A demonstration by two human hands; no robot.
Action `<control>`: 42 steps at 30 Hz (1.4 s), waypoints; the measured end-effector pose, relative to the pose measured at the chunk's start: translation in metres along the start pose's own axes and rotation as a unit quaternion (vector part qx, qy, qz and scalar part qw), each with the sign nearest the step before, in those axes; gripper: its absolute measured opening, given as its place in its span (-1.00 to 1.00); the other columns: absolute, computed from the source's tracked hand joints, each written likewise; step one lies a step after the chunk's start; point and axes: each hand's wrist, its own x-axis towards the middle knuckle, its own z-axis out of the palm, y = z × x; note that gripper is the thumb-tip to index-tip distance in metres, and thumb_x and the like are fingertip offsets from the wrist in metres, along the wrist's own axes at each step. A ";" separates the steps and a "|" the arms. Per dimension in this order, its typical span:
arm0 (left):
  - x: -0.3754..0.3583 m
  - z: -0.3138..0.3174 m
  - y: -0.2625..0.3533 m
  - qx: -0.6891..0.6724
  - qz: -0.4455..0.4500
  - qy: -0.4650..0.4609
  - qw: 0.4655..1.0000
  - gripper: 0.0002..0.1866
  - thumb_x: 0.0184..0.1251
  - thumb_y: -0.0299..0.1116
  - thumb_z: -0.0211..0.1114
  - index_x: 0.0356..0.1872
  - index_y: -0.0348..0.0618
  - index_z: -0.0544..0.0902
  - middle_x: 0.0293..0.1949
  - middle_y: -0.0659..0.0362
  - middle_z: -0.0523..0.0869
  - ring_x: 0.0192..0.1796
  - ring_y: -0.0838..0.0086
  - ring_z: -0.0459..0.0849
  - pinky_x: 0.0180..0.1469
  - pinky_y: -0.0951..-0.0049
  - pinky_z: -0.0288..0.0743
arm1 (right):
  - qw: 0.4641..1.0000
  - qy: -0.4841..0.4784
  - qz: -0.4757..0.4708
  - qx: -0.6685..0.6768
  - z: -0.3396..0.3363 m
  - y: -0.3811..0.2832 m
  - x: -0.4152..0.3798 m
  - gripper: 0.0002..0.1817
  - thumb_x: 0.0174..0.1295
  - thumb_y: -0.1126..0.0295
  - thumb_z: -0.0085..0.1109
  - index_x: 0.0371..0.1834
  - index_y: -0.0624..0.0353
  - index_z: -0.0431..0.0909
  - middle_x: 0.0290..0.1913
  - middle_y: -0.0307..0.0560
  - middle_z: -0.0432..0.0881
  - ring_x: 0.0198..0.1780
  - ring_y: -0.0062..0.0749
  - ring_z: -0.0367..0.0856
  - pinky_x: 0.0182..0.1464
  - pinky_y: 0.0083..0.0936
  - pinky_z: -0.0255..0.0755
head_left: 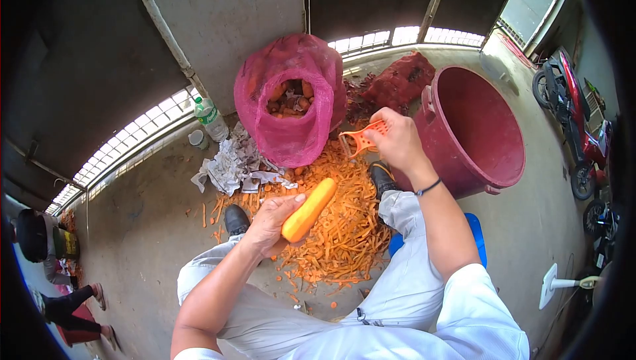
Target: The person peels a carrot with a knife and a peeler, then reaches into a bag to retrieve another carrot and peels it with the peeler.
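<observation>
My left hand (270, 225) is closed around the lower end of a peeled carrot (309, 210), which tilts up to the right with its smooth orange side showing. In my right hand (397, 138) is an orange peeler (363, 140), gripped by its handle and held apart from the carrot, its head pointing left. Below both hands a heap of carrot peelings (338, 240) spreads over the floor between my shoes. Beyond it stands a pink mesh sack (291, 136), its mouth open on several unpeeled carrots (291, 98).
A large maroon tub (430, 141) stands at my right, beside a dark red mesh sack (401, 81). Crumpled newspaper (235, 164), a plastic bottle (211, 120) and a cup (197, 138) lie to the left. Motorcycles (570, 108) line the right; another person (66, 300) is at far left.
</observation>
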 end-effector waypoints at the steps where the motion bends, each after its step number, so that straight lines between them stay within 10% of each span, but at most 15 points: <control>1: -0.001 0.001 0.001 -0.016 -0.009 -0.012 1.000 -0.62 0.67 -0.03 0.18 0.03 -0.19 0.65 -0.35 0.16 0.70 -0.53 0.48 0.58 -0.58 0.44 0.36 | 0.999 0.014 0.033 0.015 0.001 0.009 0.005 -0.78 0.21 0.39 0.49 -0.18 0.27 0.69 -0.29 0.12 0.81 -0.26 -0.18 0.85 -0.17 -0.33 0.66; 8: 0.018 -0.007 -0.004 -0.136 -0.019 0.106 0.985 -0.58 0.67 0.08 0.11 0.06 -0.09 0.61 -0.32 0.18 0.66 -0.52 0.42 0.56 -0.52 0.34 0.38 | 0.938 -0.083 -0.015 0.336 0.024 -0.026 -0.029 -0.78 0.25 0.48 0.52 -0.13 0.27 0.67 -0.26 -0.15 0.82 -0.25 -0.61 0.77 -0.18 -0.56 0.64; 14: 0.024 -0.012 -0.018 -0.113 0.007 0.133 0.985 -0.67 0.63 0.00 0.19 0.00 -0.04 0.64 -0.37 0.17 0.67 -0.48 0.42 0.58 -0.51 0.36 0.31 | 0.942 -0.151 -0.170 0.246 0.031 -0.075 -0.058 -0.72 0.21 0.43 0.58 -0.12 0.27 0.67 -0.32 -0.24 0.77 -0.28 -0.68 0.69 -0.22 -0.59 0.59; 23: 0.005 0.003 -0.009 -0.095 0.014 0.089 0.991 -0.67 0.60 -0.02 0.23 -0.01 -0.10 0.63 -0.34 0.14 0.68 -0.50 0.43 0.55 -0.56 0.42 0.25 | 0.951 -0.141 -0.041 0.272 0.011 -0.054 -0.033 -0.81 0.24 0.54 0.49 -0.13 0.29 0.70 -0.24 -0.18 0.82 -0.19 -0.66 0.72 -0.14 -0.57 0.63; 26: 0.001 0.002 -0.005 -0.058 -0.014 0.032 0.998 -0.67 0.63 -0.07 0.21 -0.05 -0.18 0.63 -0.40 0.09 0.66 -0.56 0.41 0.52 -0.59 0.42 0.25 | 0.998 -0.032 -0.021 -0.047 0.004 0.003 0.002 -0.77 0.15 0.36 0.46 -0.18 0.21 0.71 -0.28 0.22 0.77 -0.18 0.09 0.80 -0.10 -0.23 0.66; 34: 0.015 -0.016 -0.008 -0.132 -0.032 0.093 0.986 -0.66 0.68 -0.07 0.08 0.04 -0.14 0.59 -0.28 0.07 0.65 -0.41 0.33 0.64 -0.44 0.25 0.47 | 0.956 -0.055 -0.007 0.289 0.019 -0.022 -0.025 -0.81 0.27 0.53 0.49 -0.15 0.30 0.65 -0.24 -0.19 0.80 -0.22 -0.65 0.74 -0.16 -0.61 0.64; 42: 0.015 0.005 -0.012 -0.078 -0.011 0.165 0.983 -0.67 0.69 -0.02 0.00 0.11 0.02 0.58 -0.25 0.25 0.66 -0.46 0.48 0.54 -0.47 0.45 0.29 | 0.944 -0.142 -0.193 0.227 0.031 -0.078 -0.060 -0.70 0.18 0.44 0.60 -0.10 0.27 0.68 -0.29 -0.17 0.80 -0.27 -0.64 0.73 -0.20 -0.59 0.59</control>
